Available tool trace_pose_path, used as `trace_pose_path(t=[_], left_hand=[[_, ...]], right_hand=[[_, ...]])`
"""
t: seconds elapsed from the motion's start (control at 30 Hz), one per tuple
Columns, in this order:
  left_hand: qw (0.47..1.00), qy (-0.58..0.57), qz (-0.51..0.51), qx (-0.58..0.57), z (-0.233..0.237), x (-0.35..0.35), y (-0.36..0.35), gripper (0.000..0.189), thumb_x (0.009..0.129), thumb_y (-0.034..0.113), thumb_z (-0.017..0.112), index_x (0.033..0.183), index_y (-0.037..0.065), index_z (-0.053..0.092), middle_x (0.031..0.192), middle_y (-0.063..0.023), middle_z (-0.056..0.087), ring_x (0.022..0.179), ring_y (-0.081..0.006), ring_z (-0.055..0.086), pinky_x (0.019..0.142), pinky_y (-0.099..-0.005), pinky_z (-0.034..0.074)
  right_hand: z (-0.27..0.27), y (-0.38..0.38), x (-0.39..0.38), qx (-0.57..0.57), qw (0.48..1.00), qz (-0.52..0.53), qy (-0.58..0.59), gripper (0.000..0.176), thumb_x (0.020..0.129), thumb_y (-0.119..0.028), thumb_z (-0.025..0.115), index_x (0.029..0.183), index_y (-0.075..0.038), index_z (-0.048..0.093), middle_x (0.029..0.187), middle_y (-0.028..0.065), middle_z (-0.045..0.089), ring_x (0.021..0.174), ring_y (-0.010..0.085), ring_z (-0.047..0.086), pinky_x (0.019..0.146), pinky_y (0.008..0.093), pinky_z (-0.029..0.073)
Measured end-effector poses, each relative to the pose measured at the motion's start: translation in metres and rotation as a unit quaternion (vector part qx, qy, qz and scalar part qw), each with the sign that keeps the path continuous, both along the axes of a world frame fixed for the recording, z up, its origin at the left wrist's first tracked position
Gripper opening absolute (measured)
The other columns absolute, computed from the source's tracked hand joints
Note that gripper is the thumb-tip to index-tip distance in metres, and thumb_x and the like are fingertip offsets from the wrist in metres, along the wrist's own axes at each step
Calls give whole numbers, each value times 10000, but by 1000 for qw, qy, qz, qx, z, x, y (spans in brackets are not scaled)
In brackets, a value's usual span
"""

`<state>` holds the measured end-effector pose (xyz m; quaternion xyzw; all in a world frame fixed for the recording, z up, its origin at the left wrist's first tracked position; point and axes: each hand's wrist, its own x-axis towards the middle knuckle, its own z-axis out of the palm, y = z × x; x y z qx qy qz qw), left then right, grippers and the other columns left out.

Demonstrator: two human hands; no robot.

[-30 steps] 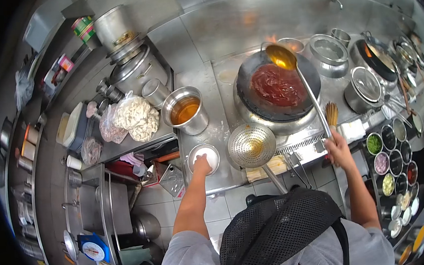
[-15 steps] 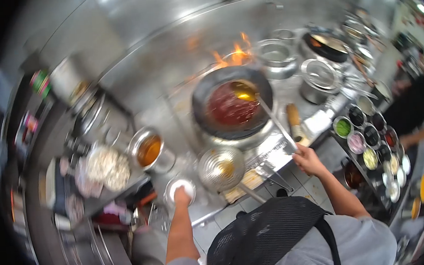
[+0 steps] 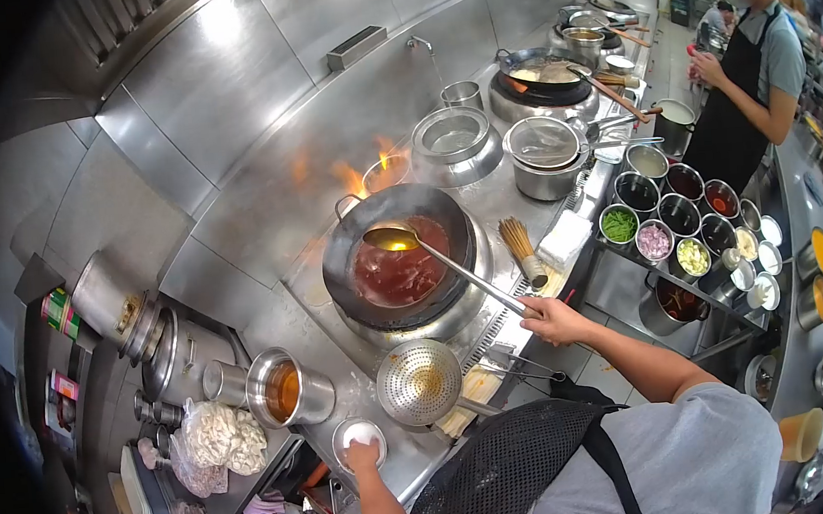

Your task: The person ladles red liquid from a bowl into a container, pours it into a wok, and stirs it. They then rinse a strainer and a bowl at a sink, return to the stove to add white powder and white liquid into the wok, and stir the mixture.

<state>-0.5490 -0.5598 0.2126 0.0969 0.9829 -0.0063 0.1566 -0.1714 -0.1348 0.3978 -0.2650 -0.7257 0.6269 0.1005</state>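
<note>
head view: right hand [image 3: 552,321] grips a ladle [image 3: 394,238] over a wok [image 3: 343,274]; left hand [image 3: 361,455] sits in a bowl [image 3: 338,446], grip unclear.

The bare left hand [image 3: 361,453] hid its own fingertips (seemingly sunk in white powder [image 3: 364,430]) inside the round metal bowl [image 3: 336,446].

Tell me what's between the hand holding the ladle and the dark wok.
In the head view, the ladle's handle spans the stretch between the right hand and the wok, with the steel stove top below it.
</note>
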Motion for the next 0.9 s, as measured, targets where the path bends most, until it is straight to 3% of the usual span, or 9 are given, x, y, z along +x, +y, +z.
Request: trace_pose_path(t=[0.1,0.23,0.3,0.5,0.6,0.67,0.77,0.9], left_hand=[[999,36,-21,8,-61,-26,-5,750,778,454,695,1306,-48,515,1288,-306,562,1289,-457,464,1055,-475,417],[999,30,8,15,-34,-14,8,832,784,473,689,1341,-103,469,1256,-291,601,1238,-391,546,1084,-425,380],[999,0,12,37,-37,-24,7,736,734,384,732,1294,-40,513,1260,-309,571,1302,-465,437,1031,-473,438],[999,37,11,2,-31,-12,13,658,724,234,746,1303,28,513,1234,-293,565,1150,-435,567,951,-447,496],[996,39,55,50,-30,-11,13,592,741,153,710,1289,25,527,1214,-284,565,1098,-435,598,946,-422,500],[992,71,28,102,-40,-15,8,534,745,76,675,1261,4,557,1171,-293,572,1065,-436,613,937,-409,506],[987,100,-21,121,-65,-34,-11,406,746,13,623,1150,7,661,1120,-264,626,1063,-393,624,947,-410,497],[980,89,-13,177,-21,-36,-15,308,725,63,678,1031,59,719,1056,-210,682,1052,-365,637,926,-449,506]], right_hand=[[-4,1,-9,1,1000,9,3,522,943,-154,574,1441,-70,445,628,-34,442,467,78,464,406,252,412],[-15,3,-20,-1,1000,18,-6,425,935,-147,569,1356,-110,525,639,-35,451,429,83,457,395,264,407],[-22,6,-25,4,1000,22,-11,420,935,-144,565,1353,-114,528,636,-37,447,421,82,453,390,264,407],[-4,0,-26,-5,1000,0,-23,466,941,-142,555,1401,-104,493,624,-37,429,405,85,439,367,264,398],[-20,9,-24,-9,1000,1,-23,516,942,-143,559,1444,-93,452,640,-45,427,445,79,454,384,260,415],[-13,7,-25,-2,999,1,-36,544,943,-145,563,1466,-91,424,656,-50,424,489,71,468,410,254,439],[-13,6,-27,-10,999,-24,-39,555,947,-140,560,1451,22,394,664,-28,481,478,73,463,405,255,428],[-17,14,-28,-32,999,-20,-19,558,937,-124,583,1435,48,397,673,-28,502,461,75,458,398,251,416]])
